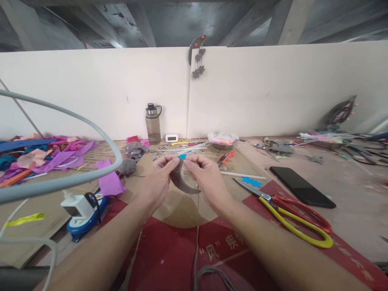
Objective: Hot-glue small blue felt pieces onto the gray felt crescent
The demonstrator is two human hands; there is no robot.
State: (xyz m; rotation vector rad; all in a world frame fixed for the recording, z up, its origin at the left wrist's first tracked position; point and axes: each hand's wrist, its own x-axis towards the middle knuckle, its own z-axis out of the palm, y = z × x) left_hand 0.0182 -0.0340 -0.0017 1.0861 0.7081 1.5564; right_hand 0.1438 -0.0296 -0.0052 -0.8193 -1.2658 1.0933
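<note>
A dark grey crescent [182, 184], like felt or card, hangs between my two hands. My left hand [160, 173] pinches its upper end between thumb and fingers. My right hand [209, 176] is closed in a pinch close beside it, also at the crescent's upper end. A small blue piece [182, 156] shows at the fingertips. Grey yarn [198, 238] runs down from near my right hand to loose strands at the front edge. What the fingertips cover is hidden.
Scissors [285, 206], a blue cutout [251, 182], a phone [301, 186] and a utility knife [224, 157] lie right. Left are a power strip [86, 218], purple paper [109, 180], a yarn ball [127, 166] and a looping grey cable [91, 125]. A bottle [153, 125] stands behind.
</note>
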